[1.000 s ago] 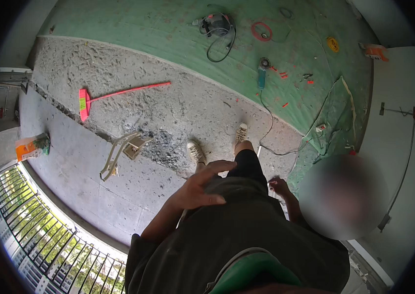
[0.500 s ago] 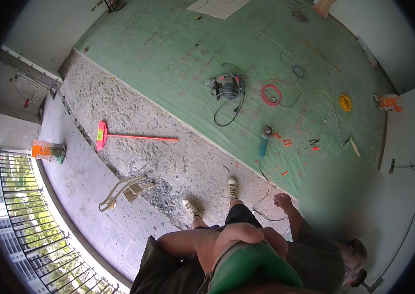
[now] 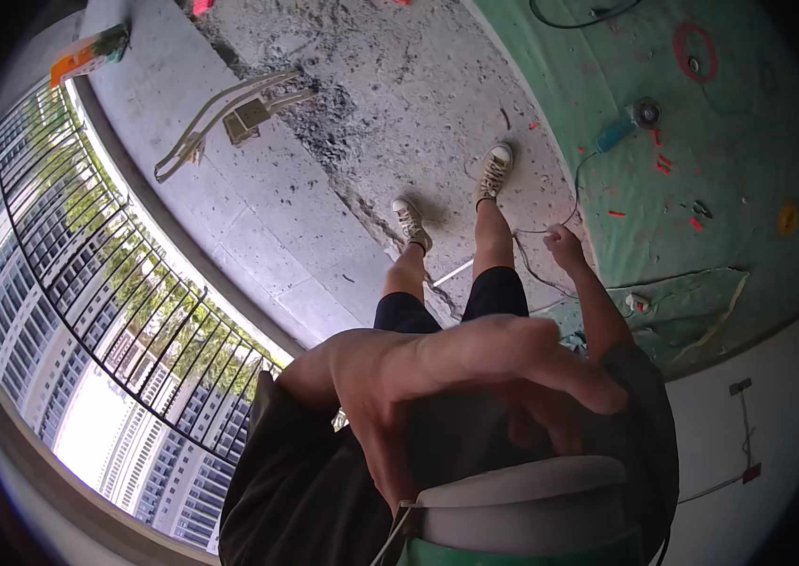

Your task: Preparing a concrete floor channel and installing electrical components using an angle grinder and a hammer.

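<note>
My left hand [image 3: 456, 373] looms large over my dark shirt, fingers curved and apart, holding nothing visible, just above a green object with a grey rim [image 3: 517, 491] at the bottom edge. My right hand [image 3: 564, 243] is out to the right, fingers closed; whether anything is in them I cannot make out. Beneath it a cable [image 3: 569, 208] runs to a teal angle grinder [image 3: 618, 134] on the green floor sheet [image 3: 654, 57]. My feet in beige sneakers [image 3: 496, 170] stand on rough concrete.
A metal balcony railing [image 3: 135, 321] curves along the left. An orange bag [image 3: 74, 61] and a bent beige frame [image 3: 248, 121] lie upper left. Red cord [image 3: 695, 42], small orange pieces [image 3: 664, 165] and a yellow coil [image 3: 786, 217] lie right, near a white wall [image 3: 720, 434].
The view has swung round, showing more railing. My left hand has come up larger before the camera and opened out over the green object. My right hand remains out to the right, closed.
</note>
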`<state>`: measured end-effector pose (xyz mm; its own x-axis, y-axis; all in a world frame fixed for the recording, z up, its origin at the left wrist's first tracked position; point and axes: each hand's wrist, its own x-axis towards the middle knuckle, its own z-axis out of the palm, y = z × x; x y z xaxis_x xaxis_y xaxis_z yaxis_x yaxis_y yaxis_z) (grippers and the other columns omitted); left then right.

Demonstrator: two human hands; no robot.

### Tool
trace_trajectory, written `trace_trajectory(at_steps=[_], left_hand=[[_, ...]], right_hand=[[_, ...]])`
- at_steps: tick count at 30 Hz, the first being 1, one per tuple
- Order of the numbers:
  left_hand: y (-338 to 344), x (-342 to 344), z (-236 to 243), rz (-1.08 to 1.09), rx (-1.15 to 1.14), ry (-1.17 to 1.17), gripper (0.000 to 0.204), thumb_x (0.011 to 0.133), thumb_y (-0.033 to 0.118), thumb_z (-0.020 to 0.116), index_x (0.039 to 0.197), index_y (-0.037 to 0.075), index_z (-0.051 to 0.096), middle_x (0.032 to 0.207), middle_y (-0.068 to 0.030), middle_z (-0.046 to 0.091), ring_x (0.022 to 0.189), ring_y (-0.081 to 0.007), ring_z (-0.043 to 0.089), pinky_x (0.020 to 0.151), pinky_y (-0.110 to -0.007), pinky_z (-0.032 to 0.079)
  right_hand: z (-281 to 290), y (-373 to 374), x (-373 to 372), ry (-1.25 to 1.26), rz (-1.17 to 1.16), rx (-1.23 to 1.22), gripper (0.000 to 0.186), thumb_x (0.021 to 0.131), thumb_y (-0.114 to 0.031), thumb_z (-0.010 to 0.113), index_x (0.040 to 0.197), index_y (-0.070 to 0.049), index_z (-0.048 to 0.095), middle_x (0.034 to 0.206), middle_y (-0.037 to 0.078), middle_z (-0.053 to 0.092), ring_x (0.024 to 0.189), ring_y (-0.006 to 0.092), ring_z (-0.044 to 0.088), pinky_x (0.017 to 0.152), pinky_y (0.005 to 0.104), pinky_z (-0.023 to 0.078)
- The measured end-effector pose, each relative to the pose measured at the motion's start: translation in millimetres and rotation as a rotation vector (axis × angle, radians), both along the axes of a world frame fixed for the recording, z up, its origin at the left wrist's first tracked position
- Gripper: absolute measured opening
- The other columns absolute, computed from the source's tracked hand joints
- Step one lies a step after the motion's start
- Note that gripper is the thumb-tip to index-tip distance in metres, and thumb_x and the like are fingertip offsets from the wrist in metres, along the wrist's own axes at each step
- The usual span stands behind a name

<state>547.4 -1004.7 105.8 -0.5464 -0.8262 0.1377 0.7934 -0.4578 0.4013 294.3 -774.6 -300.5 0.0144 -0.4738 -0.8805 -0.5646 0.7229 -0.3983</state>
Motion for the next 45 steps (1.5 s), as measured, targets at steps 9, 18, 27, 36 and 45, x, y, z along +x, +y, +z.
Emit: trace_trajectory(at_steps=[9,18,27,36,45], left_hand=[[114,91,-361,0.229,1.326,-1.183,0.039,0.088,0.012,0.052,0.126,0.003,0.043,0.1,-0.0076,0.057,0.093,-0.0179,0.056,0.072,-0.032,0.047],[243,104,-509,0.022,1.561,-0.949,0.021,0.089,0.011,0.054,0.108,0.003,0.053,0.089,-0.0065,0.06,0.083,-0.0165,0.06,0.072,-0.03,0.05],[205,124,-555,-0.045,0.788,-1.263,0.031,0.087,0.02,0.06,0.11,0.0,0.056,0.101,-0.0075,0.061,0.095,-0.0146,0.056,0.086,-0.03,0.044],[189,301,-574,0.45,1.102,-0.83,0.029,0.076,0.016,0.069,0.095,-0.002,0.056,0.084,-0.0095,0.061,0.073,-0.0211,0.063,0.068,-0.033,0.052],[236,377,-594,0.553,0.697,-0.756,0.067,0.07,0.02,0.072,0.123,-0.003,0.038,0.107,-0.0151,0.053,0.09,-0.0232,0.058,0.077,-0.036,0.051]], right_hand=[[-337,-77,-147,0.674,-0.52,-0.006,0.096,0.065,-0.055,0.069,0.128,0.01,0.036,0.128,0.029,0.042,0.12,0.0373,0.043,0.098,0.0393,0.037],[-458,-145,-190,0.811,-0.527,-0.242,0.059,0.065,-0.034,0.077,0.109,0.001,0.06,0.109,0.006,0.062,0.087,0.019,0.058,0.077,0.0342,0.047],[-255,-120,70,0.041,-0.237,-0.129,0.041,0.07,-0.019,0.071,0.105,-0.003,0.056,0.091,0.005,0.059,0.079,0.0164,0.057,0.073,0.0305,0.046],[-151,-64,431,-0.222,0.582,-0.533,0.057,0.071,-0.017,0.07,0.119,-0.001,0.043,0.114,0.019,0.049,0.107,0.0362,0.049,0.09,0.0416,0.04],[-244,-77,540,-1.018,-0.308,0.344,0.066,0.086,-0.06,0.042,0.114,-0.001,0.051,0.095,0.013,0.06,0.09,0.0231,0.061,0.081,0.0371,0.05]])
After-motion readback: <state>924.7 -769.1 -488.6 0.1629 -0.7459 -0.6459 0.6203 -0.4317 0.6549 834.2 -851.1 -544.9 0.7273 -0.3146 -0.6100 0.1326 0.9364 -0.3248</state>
